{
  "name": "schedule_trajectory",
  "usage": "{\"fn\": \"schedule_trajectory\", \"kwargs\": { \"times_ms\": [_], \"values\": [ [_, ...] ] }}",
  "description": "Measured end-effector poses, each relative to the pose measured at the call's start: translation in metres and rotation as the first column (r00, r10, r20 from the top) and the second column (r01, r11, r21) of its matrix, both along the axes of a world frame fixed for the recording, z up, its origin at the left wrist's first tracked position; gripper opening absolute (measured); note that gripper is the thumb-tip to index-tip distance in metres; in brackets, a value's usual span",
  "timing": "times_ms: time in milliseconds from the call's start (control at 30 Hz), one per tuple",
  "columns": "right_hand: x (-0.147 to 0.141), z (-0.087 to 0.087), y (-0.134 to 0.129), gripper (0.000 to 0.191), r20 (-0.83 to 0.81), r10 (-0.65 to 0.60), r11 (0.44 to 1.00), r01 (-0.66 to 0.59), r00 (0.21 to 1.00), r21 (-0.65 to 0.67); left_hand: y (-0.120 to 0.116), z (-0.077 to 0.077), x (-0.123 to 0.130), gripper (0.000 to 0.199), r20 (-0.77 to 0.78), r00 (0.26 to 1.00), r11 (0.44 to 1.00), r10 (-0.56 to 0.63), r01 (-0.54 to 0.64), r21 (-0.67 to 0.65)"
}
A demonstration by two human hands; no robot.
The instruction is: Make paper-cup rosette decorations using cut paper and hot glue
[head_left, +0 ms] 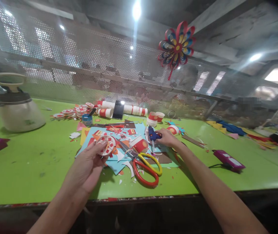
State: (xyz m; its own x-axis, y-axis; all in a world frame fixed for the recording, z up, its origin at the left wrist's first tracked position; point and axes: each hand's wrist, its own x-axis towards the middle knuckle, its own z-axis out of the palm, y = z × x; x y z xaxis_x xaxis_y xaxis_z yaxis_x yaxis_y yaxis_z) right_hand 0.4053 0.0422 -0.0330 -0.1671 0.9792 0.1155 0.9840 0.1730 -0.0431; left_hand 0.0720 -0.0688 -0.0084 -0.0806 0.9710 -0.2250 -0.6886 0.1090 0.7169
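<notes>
My left hand [91,165] pinches a round white paper disc with red patches [106,146] near its edge. My right hand [167,137] is closed around the handle of a blue hot glue gun [153,134], its nozzle resting over a pale round piece. Between the hands lie scissors with one red and one yellow handle [145,175], blades apart and pointing away. A red and white paper cup [139,144] lies tipped beside the blades. Blue paper sheets [115,166] spread beneath, strewn with cut scraps.
A pile of similar discs [81,110], a paint jar [87,120], a phone [118,109] and paper cups [152,117] stand toward the back. At left is a white jug [19,110]; at right, a purple box with a cord [229,161]. A paper flower [177,48] hangs above.
</notes>
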Motion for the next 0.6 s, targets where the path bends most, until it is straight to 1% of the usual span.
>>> {"fn": "schedule_trajectory", "kwargs": {
  "times_ms": [200,300,367,433,533,600],
  "values": [
    [0.000,-0.006,0.004,0.028,-0.040,0.023,0.997,-0.019,0.999,0.081,0.001,0.001,0.005,0.011,0.068,0.998,1.000,-0.011,0.009,0.020],
    [0.000,-0.004,0.001,0.032,-0.094,0.061,0.988,-0.047,0.994,0.146,0.000,0.002,0.006,0.010,0.089,0.996,1.000,-0.014,0.011,0.028],
    [-0.003,0.004,-0.005,0.031,-0.142,0.090,0.975,-0.058,0.986,0.216,-0.001,0.004,0.007,0.010,0.093,0.996,0.999,-0.017,0.013,0.038],
    [-0.012,0.016,-0.016,0.025,-0.195,0.125,0.952,-0.062,0.973,0.299,-0.002,0.005,0.008,0.011,0.104,0.994,0.998,-0.025,0.019,0.056],
    [-0.041,0.039,-0.043,0.017,-0.283,0.213,0.914,-0.088,0.935,0.396,-0.003,0.008,0.013,0.015,0.132,0.990,0.996,-0.045,0.034,0.082],
    [-0.069,0.053,-0.063,0.019,-0.336,0.302,0.898,-0.148,0.892,0.414,-0.003,0.010,0.017,0.016,0.146,0.988,0.995,-0.048,0.034,0.094]
  ]
}}
